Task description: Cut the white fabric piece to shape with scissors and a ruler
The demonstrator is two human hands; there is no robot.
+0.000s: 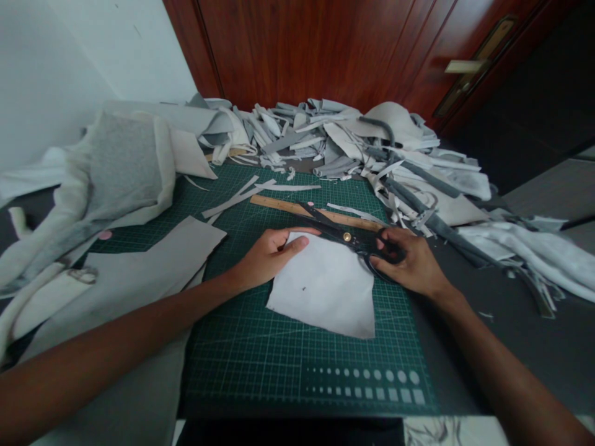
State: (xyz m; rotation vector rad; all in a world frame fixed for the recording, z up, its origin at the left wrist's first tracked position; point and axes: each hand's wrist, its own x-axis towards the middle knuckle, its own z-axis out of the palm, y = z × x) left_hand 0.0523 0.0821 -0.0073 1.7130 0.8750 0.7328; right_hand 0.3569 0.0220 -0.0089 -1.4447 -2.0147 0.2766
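Well, our left hand [272, 257] lies open on the upper left of a white fabric piece [323, 291], pressing down without pinching it. Our right hand [409, 263] is clenched around the looped handles of black tailor's shears [346, 237], whose brass pivot sits just above the fabric's top edge. Their blades point up and left, close to a wooden ruler [297, 210]; how far apart they stand is hard to tell. The fabric lies flat on a green cutting mat [307, 365], and pale offcut strips [251, 193] lie on the mat beyond the ruler. To our left, a beige fabric sheet [139, 266] and a grey-and-cream fabric bundle [125, 167] overlap the mat. Ahead of us, a heap of grey and white scraps [334, 133] is piled against a reddish wooden door [297, 49].
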